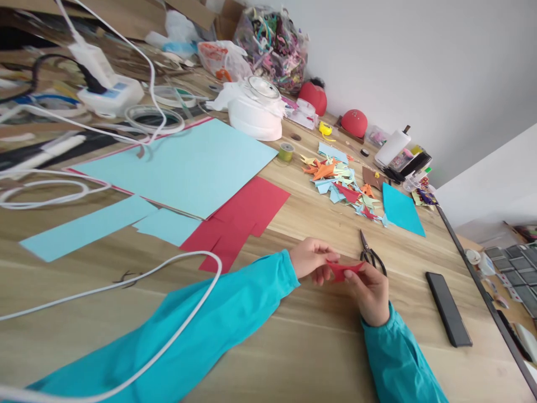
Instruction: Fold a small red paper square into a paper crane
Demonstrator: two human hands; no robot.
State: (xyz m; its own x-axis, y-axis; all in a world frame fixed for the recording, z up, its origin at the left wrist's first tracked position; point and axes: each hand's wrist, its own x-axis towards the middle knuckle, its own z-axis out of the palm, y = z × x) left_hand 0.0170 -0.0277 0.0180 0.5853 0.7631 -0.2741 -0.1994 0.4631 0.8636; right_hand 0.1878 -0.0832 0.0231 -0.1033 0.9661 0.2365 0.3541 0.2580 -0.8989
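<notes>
Between my two hands is a small piece of folded red paper, held just above the wooden table. My left hand pinches its left end, fingers closed. On the other end, my right hand grips the paper between thumb and fingers. Black-handled scissors lie just beyond my right hand, partly hidden by it. Red paper pieces lie to the left of my hands. Farther back is a pile of small folded paper shapes in orange, blue, yellow and red.
Large light-blue sheets and a blue strip cover the left side. A white cable loops over my left sleeve. A black phone lies at right, a bright blue sheet behind it. A spool stands near the white container.
</notes>
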